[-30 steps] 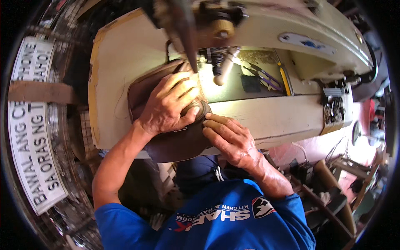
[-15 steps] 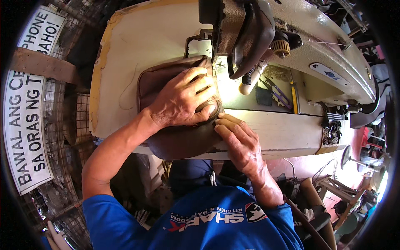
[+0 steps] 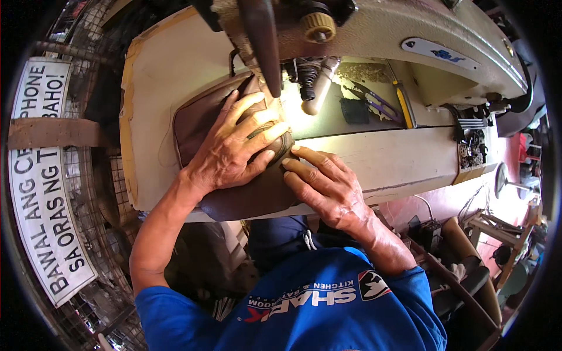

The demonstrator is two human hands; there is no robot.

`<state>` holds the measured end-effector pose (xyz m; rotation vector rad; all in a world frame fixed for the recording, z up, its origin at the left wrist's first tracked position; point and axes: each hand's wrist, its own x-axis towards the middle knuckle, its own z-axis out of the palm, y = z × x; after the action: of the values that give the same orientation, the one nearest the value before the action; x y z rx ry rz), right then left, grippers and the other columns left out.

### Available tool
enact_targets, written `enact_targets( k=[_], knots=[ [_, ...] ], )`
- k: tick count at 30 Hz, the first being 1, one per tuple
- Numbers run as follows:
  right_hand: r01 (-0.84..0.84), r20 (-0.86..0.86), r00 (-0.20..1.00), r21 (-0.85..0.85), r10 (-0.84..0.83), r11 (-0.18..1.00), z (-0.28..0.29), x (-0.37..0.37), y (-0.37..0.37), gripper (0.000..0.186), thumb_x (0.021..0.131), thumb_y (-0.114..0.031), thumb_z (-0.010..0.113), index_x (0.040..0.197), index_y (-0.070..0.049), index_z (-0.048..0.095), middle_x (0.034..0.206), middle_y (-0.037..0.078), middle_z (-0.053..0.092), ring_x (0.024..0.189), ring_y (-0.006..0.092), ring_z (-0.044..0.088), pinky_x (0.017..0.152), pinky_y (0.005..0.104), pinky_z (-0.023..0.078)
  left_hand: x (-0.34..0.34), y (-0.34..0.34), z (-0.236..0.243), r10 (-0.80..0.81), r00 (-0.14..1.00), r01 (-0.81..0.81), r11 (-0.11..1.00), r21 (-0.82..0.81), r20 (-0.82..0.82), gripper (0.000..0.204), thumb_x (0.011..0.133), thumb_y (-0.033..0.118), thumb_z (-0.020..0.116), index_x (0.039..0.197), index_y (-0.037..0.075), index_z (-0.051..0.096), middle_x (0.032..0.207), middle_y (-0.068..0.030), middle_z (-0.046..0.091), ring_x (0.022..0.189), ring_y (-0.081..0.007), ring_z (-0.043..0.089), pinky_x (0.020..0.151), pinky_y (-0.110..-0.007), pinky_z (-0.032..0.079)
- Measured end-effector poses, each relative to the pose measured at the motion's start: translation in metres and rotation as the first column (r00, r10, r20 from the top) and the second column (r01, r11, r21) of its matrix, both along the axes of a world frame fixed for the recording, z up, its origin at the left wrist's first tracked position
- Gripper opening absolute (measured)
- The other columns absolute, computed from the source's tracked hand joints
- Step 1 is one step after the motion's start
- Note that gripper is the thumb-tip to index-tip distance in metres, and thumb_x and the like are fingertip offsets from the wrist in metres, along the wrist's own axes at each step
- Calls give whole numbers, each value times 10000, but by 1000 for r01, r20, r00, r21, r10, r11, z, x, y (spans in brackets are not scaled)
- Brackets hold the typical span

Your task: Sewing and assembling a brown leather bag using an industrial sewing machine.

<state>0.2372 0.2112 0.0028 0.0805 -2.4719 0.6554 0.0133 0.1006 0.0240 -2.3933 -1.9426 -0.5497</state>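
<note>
Left hand (image 3: 237,149) spread flat, pressing a brown leather bag (image 3: 202,126) on the sewing machine table (image 3: 158,70), under the machine head (image 3: 304,76). Right hand (image 3: 328,187), fingers extended, presses the bag's near edge. Good practice, judged: hold the leather taut, feed evenly, fingertips clear of the needle.

Head view: one fisheye camera, worn on the head, faced steeply down over the tabletop (image 3: 175,58) at close range. Sewing machine (image 3: 363,35) is seen at top, blue shirt (image 3: 304,304) at bottom; edges are bent toward the rim.
</note>
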Motion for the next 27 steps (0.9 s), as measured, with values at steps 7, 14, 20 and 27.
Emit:
enact_targets(
  k=[7,14,20,27],
  knots=[
    [9,-19,1000,-10,-10,1000,-1,2,1,382,781,-166,633,1138,-32,628,1235,152,647,1246,320,597,965,428,520,1,1,0,12,998,-10,1000,-29,65,549,806,395,789,1235,77,661,1314,-124,582,1312,-418,486,1136,-625,342],
    [4,-13,1000,-14,-4,1000,-5,-1,1,401,763,-153,653,1134,-4,620,1147,158,659,1160,313,640,954,429,525,5,2,-2,14,999,-14,1000,3,37,555,780,327,808,1222,27,654,1275,-130,594,1289,-429,502,1145,-585,366],
    [-23,-11,1000,21,23,1000,-5,-2,2,411,755,-153,653,1135,2,621,1156,172,666,1149,324,647,951,438,526,13,2,14,51,998,-50,997,-55,34,594,765,301,810,1247,4,630,1307,-155,597,1325,-417,478,1154,-581,365],
    [-68,50,997,149,62,986,-3,5,4,414,760,-150,639,1143,5,622,1226,195,662,1193,326,637,950,434,526,19,-3,6,64,997,-63,998,-29,46,588,755,217,822,1263,5,616,1379,-227,552,1396,-430,440,1168,-566,363]
  ],
)
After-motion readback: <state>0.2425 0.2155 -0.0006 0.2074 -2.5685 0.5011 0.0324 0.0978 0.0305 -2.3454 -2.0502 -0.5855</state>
